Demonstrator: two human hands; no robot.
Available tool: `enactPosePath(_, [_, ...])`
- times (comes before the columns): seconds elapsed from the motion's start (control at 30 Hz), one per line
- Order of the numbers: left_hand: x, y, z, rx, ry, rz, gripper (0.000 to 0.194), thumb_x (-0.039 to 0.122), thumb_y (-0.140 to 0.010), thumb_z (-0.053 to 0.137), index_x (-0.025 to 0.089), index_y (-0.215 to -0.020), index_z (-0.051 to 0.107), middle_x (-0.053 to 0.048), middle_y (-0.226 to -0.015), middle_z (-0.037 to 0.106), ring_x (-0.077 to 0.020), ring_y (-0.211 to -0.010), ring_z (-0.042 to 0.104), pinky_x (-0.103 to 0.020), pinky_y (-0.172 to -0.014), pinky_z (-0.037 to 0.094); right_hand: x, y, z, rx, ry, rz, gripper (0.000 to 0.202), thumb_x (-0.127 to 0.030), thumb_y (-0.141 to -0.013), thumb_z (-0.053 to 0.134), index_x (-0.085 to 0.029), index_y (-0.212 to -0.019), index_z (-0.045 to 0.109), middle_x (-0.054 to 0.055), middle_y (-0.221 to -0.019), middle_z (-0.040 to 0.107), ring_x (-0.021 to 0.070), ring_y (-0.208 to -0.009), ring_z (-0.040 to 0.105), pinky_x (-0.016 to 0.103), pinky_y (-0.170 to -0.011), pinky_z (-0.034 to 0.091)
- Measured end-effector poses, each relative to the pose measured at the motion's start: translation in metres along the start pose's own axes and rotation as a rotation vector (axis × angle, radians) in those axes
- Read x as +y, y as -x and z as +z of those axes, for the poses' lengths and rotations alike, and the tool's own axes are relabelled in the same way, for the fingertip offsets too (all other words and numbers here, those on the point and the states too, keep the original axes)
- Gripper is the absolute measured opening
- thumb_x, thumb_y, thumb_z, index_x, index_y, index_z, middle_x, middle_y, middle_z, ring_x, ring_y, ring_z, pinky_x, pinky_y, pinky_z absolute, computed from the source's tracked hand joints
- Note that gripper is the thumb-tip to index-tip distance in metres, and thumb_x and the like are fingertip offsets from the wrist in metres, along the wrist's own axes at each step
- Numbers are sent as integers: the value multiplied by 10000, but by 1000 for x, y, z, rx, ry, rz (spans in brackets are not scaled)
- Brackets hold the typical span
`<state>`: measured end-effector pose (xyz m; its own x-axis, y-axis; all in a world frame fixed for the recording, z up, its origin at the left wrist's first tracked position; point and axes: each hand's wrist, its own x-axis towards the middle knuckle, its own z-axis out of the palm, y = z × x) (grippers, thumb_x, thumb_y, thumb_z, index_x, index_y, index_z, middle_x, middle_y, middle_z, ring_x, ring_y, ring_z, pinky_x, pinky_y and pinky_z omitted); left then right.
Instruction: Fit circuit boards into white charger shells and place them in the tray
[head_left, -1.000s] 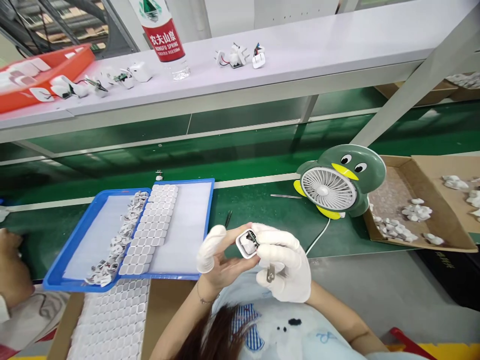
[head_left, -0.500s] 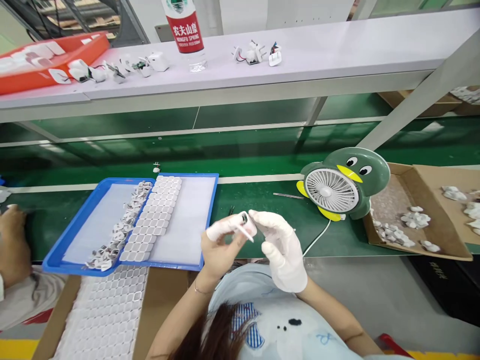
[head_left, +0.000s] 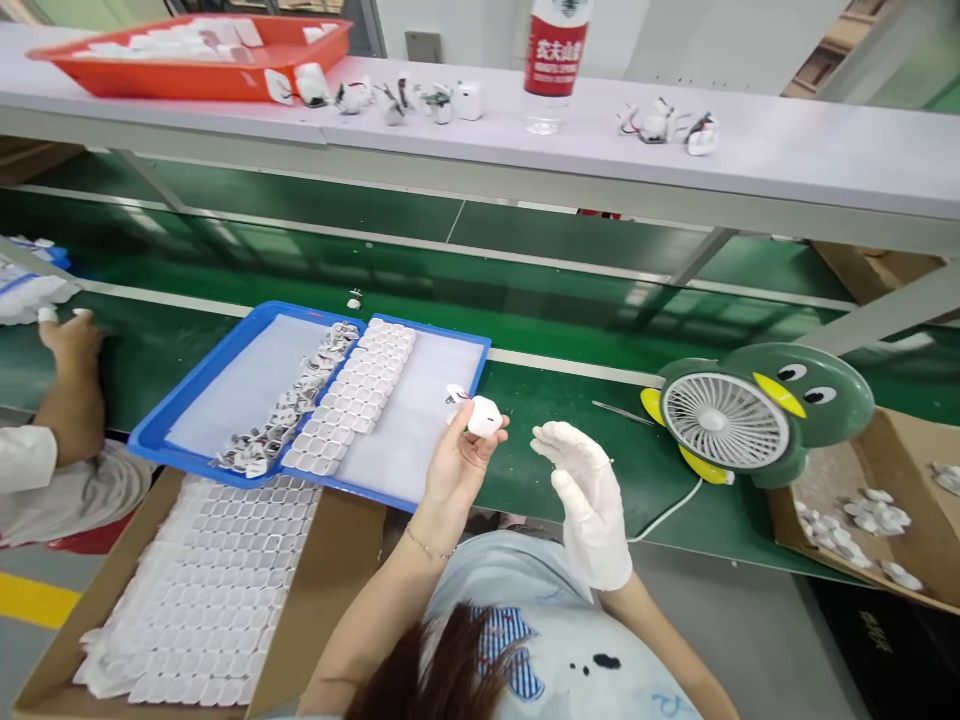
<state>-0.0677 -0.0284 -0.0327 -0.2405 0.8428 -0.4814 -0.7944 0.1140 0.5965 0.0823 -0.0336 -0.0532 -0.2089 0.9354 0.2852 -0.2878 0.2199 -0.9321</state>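
Note:
My left hand (head_left: pixel 455 465) pinches a white plastic charger housing (head_left: pixel 484 417) between thumb and fingers, above the bench. A small white piece with metal and a dark reddish wire (head_left: pixel 455 395) shows just behind my thumb; whether it joins the housing I cannot tell. To the right, my right hand (head_left: pixel 589 505) wears a white glove and holds nothing, its thumb apart from the curved fingers. Left of my hands, rows of white housings (head_left: pixel 352 400) straddle the inner edge of a blue tray (head_left: pixel 420 503). Next to them lie small wired plug parts (head_left: pixel 289 405) in the adjoining blue tray (head_left: pixel 195 380).
Penguin-shaped fan (head_left: pixel 727 415) and tweezers (head_left: pixel 622 411) are on the right, with a cardboard box (head_left: pixel 825 580) of white parts beyond. A carton (head_left: pixel 300 620) of housings stands below the trays. A co-worker's hand (head_left: pixel 73 340) is at far left. The shelf (head_left: pixel 465 150) carries a bottle (head_left: pixel 555 60) and red tray (head_left: pixel 172 85).
My hands have separated: the gloved right hand has come away from the housing, which stays in my left hand, now turned differently. The view has swung left, and the co-worker's hand has reached forward.

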Motion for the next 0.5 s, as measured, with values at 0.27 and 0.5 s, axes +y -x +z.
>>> enactPosePath(0.27, [81, 56, -117, -188, -1022, 553, 445, 255, -771, 721, 195, -1175, 544, -88, -1105, 692, -196, -924, 678, -394, -908, 526, 27, -22, 106, -310, 88, 282, 247, -369, -937, 521, -243, -1095, 664, 62, -1130, 663, 200, -1026, 635, 394, -945, 510])
enactPosePath(0.5, [147, 67, -176, -258, -1419, 688, 433, 329, -853, 633, 183, -1249, 535, -106, -1098, 662, -233, -984, 635, -419, -913, 497, 27, -45, 180, -596, 30, 468, 272, -395, -776, 717, -191, -946, 660, 54, -950, 680, 166, -835, 656, 336, -774, 548])
